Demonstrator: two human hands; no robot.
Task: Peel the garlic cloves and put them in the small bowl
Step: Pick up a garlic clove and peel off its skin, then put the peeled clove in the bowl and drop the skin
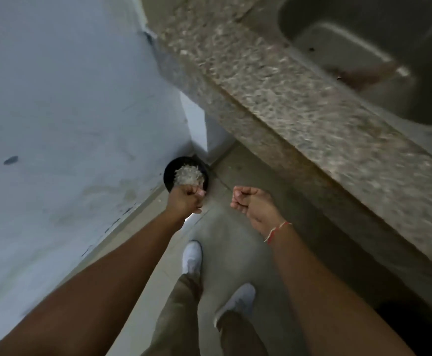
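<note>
Oddly, no garlic cloves and no small bowl show anywhere; the person stands on the floor (225, 227) in a corner, looking down past both arms.

At far left a pale wall (55, 98) fills the view. Below it, in the corner, sits a black bin (170, 176) holding a heap of pale, papery scraps (188, 174), probably garlic skins, though blur makes that uncertain. The left hand (185, 200) hangs right over the bin's near edge, clenched into a fist; whether it grips more skins I cannot tell.

Just beside it, apart from the bin, the right hand (248, 204) is turned palm-up with fingers curled in; nothing is visible inside it. Two white shoes (191, 256) stand below. To the right runs the speckled stone surface (286, 104), with a sink (364, 47) at far right.

My reading: this is the clean-up step, dumping peel waste. Next, the left fist likely needs to loosen over the bin so anything held drops inside, not onto the floor.
</note>
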